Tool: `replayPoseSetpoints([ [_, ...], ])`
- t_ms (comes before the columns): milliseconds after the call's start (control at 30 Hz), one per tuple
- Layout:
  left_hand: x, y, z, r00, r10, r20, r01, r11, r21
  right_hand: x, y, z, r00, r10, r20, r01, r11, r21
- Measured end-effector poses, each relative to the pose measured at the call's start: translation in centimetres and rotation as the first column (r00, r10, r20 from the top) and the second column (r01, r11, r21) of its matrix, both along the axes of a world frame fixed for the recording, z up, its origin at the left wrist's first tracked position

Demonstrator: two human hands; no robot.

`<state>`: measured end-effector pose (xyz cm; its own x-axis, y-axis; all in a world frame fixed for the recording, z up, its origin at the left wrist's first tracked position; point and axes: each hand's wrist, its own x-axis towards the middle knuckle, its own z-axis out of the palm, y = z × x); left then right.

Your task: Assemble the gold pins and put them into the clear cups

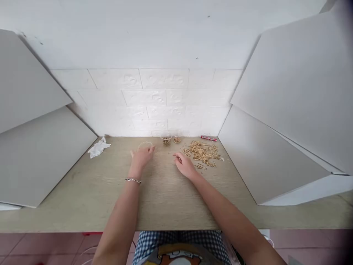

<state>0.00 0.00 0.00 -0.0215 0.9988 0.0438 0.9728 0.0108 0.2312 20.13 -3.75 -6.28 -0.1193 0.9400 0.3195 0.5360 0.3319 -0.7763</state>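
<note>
At the left of the work area, my left hand (142, 156) reaches around a clear round container (145, 142), whose rim shows just behind the fingers. What lies inside that container is hidden by the hand. My right hand (185, 165) rests low over the table with curled fingers, near the left edge of a spread of thin gold-coloured rods (202, 151). Anything between its fingertips is too small to make out. Beyond both hands stand a clear cup of small gold pieces (166, 141) and a smaller clear container with gold pieces (177, 140).
A red patterned tube or pen (209, 138) lies by the back wall, behind the rods. Crumpled white tissue (99, 148) sits at the back left. Grey-white panels (46, 154) enclose the wooden table (176, 206) on both sides.
</note>
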Motion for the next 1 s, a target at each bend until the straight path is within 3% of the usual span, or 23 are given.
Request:
replayPoseSetpoints([
  [167,-0.7,0.2,-0.2,0.999,-0.027,-0.041,0.028,0.999,0.026,-0.2,-0.2,-0.3,0.999,0.034,0.038,-0.033,0.999,-0.019],
  [467,-0.4,0.3,-0.2,0.992,0.112,0.054,-0.117,0.987,0.11,0.3,-0.3,0.2,0.992,0.064,0.11,-0.066,0.998,0.019],
  [633,-0.5,0.4,-0.4,0.99,0.123,0.076,-0.131,0.985,0.113,0.6,1.6,2.5,0.993,-0.025,0.117,0.005,0.986,0.164],
  [767,-0.5,0.1,-0.3,0.998,0.04,0.042,-0.045,0.992,0.116,-0.2,5.4,5.9,0.97,0.035,0.239,-0.083,0.977,0.197],
  [900,-0.3,-0.2,0.0,0.999,0.01,-0.033,-0.007,0.997,0.082,-2.2,9.0,8.8,0.859,0.114,0.5,-0.113,0.993,-0.032],
  [1000,-0.2,-0.3,0.4,0.998,0.004,-0.07,0.0,0.998,0.065,-3.5,10.2,9.5,0.727,0.257,0.637,-0.086,0.954,-0.287],
])
